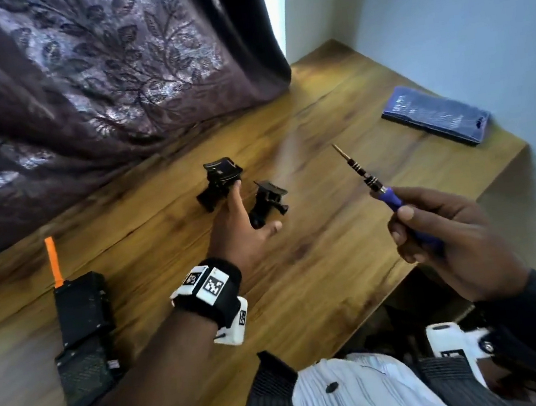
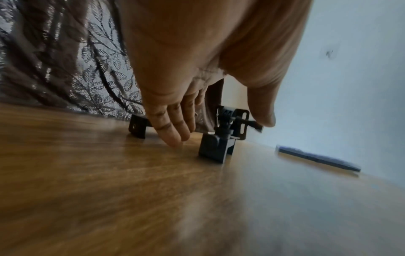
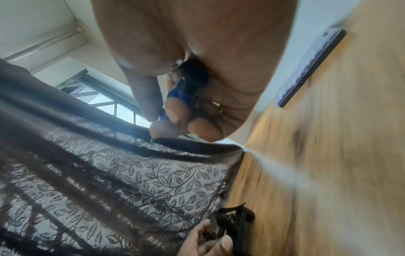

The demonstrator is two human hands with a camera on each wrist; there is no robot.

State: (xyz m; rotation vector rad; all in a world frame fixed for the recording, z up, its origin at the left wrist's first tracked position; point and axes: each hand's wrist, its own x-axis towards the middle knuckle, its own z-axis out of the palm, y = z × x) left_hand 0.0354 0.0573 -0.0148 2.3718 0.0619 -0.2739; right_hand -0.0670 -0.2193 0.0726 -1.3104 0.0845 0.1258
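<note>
A: Two black mounts on the wooden table in the head view, one to each side of the left hand. Fingers straight, nothing held?

B: Straight and spread, yes, holding nothing. Index tip at the far mount, on or just over its near edge; contact impossible to tell. Near mount in the fork between index and thumb, just beside the palm.

A: And the right hand?

B: Curled round the blue handle of a screwdriver, raised above the table, tip pointing up and away from the knuckles. Both mounts well apart from that tip, off to the thumb side. Blue case lying flat beyond the tip. Black device with an orange strip outside the left wrist.

A: Left wrist view?

B: Left hand seen from under the palm. Fingers straight and pointing down, tips close above the wood. Near mount upright between fingers and thumb, screw knob right at the thumb tip; touching or not, unclear. Corner of the far mount behind the fingers, on the side away from the thumb.

A: Right wrist view?

B: Right hand wrapped on the screwdriver, only the blue handle showing between thumb and curled fingers. Well apart from that fist, the left hand open beside a black mount; which of the two, not clear. Blue case on the table off to the little-finger side, patterned curtain beyond the thumb.
</note>
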